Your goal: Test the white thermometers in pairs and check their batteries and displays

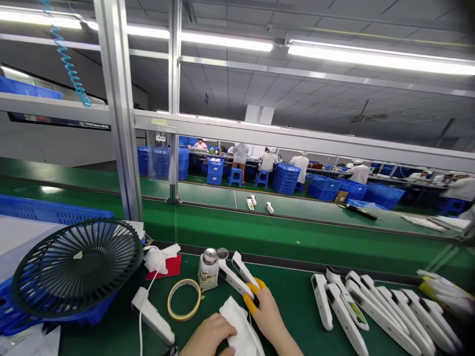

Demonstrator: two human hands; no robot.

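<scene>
My left hand (pixel 210 336) is at the bottom middle, its fingers curled on a folded white cloth (pixel 239 324). My right hand (pixel 267 311), with yellow finger covers on some fingertips, pinches the near end of a white handheld device (pixel 233 278). A second white device (pixel 244 267) lies right behind those fingers. Beside them stands a white bottle with a metal pump top (pixel 209 272). A roll of tape (pixel 184 300) rests flat to its left. Another white device (pixel 153 316) lies further left, a white cable crossing over it.
Several white devices (pixel 371 306) lie in a row at the right. On the left a dark round basket (pixel 79 267) sits over a blue crate. A metal post (pixel 120 109) rises behind it. Across the green bench, a belt (pixel 218 198) carries small devices; people work far back.
</scene>
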